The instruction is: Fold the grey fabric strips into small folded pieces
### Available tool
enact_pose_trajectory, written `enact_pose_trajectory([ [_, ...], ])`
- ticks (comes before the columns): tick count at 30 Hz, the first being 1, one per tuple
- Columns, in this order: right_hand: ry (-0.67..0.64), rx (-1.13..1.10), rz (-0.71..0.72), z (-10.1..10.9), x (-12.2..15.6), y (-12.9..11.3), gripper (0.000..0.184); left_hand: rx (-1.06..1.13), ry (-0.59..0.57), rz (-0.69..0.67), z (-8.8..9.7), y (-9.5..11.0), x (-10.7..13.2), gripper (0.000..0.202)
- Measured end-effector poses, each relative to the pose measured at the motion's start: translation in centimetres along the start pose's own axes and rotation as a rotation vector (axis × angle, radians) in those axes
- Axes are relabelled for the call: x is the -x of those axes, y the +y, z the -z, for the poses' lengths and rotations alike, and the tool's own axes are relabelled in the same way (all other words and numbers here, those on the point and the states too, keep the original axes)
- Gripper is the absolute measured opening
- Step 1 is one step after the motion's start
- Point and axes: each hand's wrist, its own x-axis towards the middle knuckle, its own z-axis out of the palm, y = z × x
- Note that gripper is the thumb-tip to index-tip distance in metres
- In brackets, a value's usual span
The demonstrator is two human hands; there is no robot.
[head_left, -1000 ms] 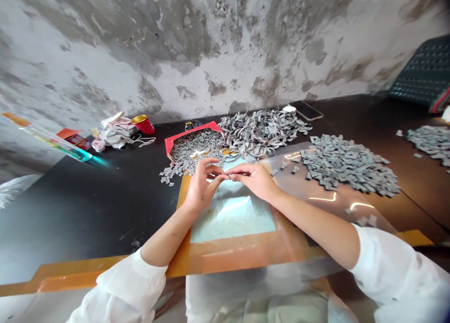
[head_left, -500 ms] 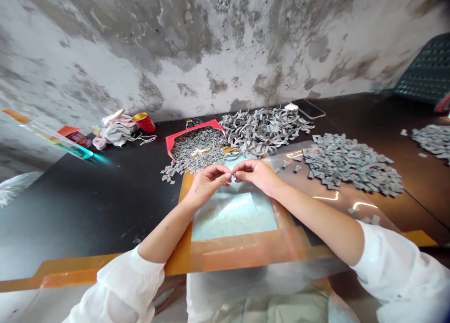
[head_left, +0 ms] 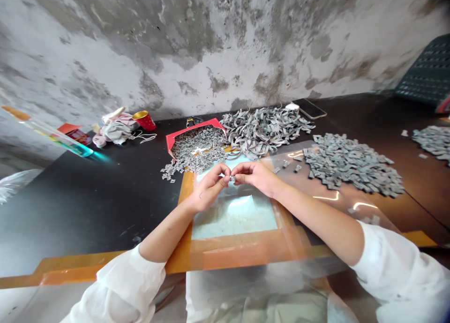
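A small grey piece sits between my fingertips, over the pale blue sheet taped to the table. My left hand pinches it from the left with thumb and forefinger. From the right, my right hand pinches at the same piece, fingers curled. The piece is too small to make out in detail. Just beyond my hands, a red open box lies with small grey buckle-like pieces spilling out. Behind my right hand is a tangled heap of grey strips.
To the right is a pile of folded grey tabs, with a few loose ones nearby; another pile lies at far right. A phone rests by the wall. A red cup and crumpled cloth stand at back left.
My left hand has shifted and turned slightly, its fingertips now a little apart from the right ones, showing more of the grey piece. My right hand stays nearly in place.
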Motion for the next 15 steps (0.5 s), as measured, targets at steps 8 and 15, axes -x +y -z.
enact_pose_trajectory([
  [8, 0.003, 0.054, 0.024, 0.23, -0.08, 0.15, 0.024, -0.058, -0.018, -0.004, 0.23, -0.1, 0.04, 0.017],
  [15, -0.026, 0.058, 0.052, 0.16, -0.04, 0.12, 0.021, -0.108, 0.096, 0.018, 0.01, 0.24, 0.01, 0.02],
])
